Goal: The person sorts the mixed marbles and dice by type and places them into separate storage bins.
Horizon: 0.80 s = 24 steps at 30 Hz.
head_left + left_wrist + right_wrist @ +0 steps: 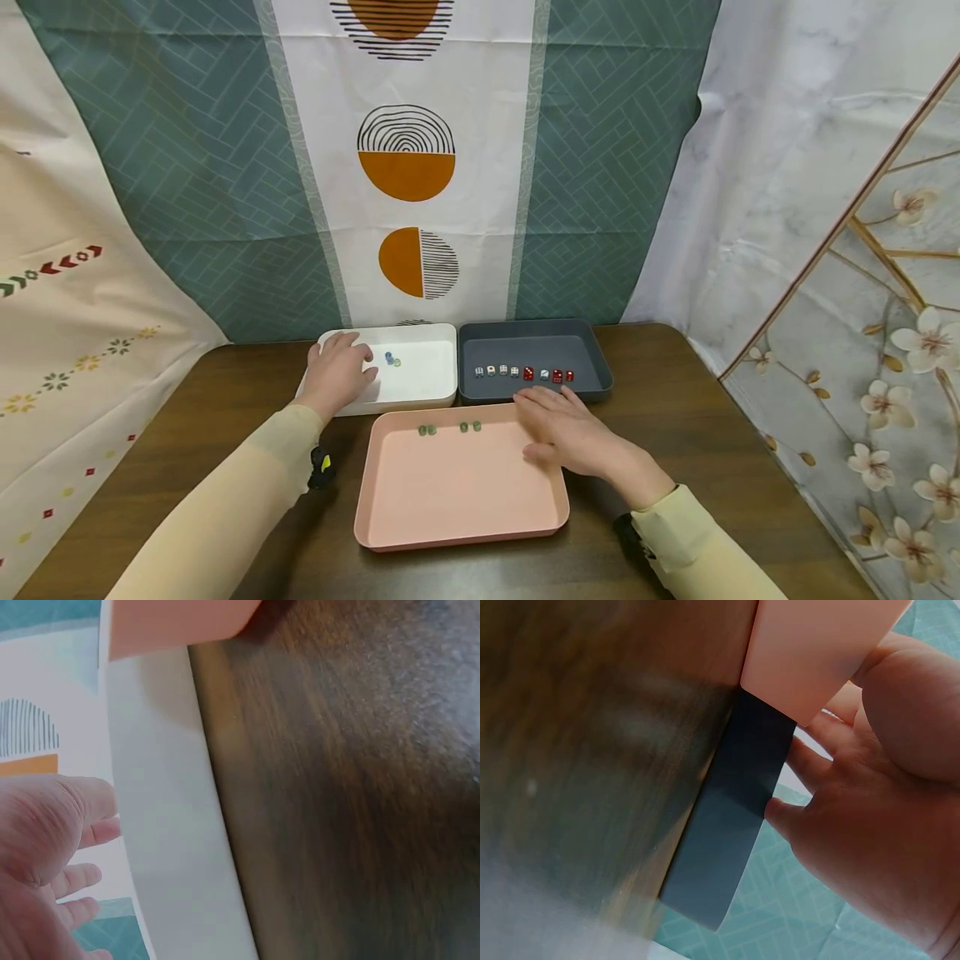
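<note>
My left hand (339, 375) hovers over the left part of a white tray (427, 375), fingers loosely bent and apart, holding nothing visible. To its right in that tray lie small blue pieces (389, 357) and a pale green one (397, 362), too small to identify. My right hand (566, 433) reaches with fairly straight fingers over the back right corner of a pink tray (457, 492), fingertips near the front rim of a dark grey tray (525, 342). A row of white dice (503, 369) and red dice (528, 373) lies there. Small green pieces (427, 430) lie along the pink tray's back.
All three trays stand on a dark wooden table (697, 467), the pink one in front of the white and grey ones, which sit side by side. A patterned cloth (600, 167) hangs behind the table, and a floral cloth (885, 400) hangs on the right.
</note>
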Available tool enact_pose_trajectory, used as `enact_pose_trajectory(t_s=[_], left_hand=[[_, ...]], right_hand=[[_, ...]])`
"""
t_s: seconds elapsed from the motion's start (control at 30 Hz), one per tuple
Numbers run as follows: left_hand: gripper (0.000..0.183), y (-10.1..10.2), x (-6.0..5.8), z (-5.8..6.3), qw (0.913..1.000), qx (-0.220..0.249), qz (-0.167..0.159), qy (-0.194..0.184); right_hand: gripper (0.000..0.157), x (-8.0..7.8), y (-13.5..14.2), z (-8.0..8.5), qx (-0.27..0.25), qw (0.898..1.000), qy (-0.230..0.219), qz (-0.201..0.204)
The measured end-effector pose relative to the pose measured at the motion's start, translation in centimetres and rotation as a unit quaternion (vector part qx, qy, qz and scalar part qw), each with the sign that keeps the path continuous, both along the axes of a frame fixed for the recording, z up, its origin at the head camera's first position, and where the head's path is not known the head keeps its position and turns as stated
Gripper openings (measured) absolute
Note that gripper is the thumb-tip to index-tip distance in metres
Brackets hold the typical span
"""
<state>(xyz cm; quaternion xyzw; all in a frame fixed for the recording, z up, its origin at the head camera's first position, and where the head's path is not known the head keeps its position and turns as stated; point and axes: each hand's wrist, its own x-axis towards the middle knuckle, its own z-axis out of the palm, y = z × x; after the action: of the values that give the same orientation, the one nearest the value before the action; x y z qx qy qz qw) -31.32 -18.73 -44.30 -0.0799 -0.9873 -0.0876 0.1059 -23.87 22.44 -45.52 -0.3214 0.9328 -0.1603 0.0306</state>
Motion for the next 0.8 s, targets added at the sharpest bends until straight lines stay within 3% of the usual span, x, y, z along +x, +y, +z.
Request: enact_pose_trajectory(t_s=[0.43, 0.8], left_hand=[[0.022, 0.9, 2.8, 1.2, 0.9965, -0.033, -0.047, 0.06], [0.02, 2.2, 6.0, 0.8, 0.9872, -0.041, -0.103, 0.114]], right_hand=[[0.082, -0.1, 0.2, 0.0, -0.003, 1.0, 0.0, 0.0], [0.081, 0.0, 0.1, -0.1, -0.006, 1.0, 0.003, 0.004]])
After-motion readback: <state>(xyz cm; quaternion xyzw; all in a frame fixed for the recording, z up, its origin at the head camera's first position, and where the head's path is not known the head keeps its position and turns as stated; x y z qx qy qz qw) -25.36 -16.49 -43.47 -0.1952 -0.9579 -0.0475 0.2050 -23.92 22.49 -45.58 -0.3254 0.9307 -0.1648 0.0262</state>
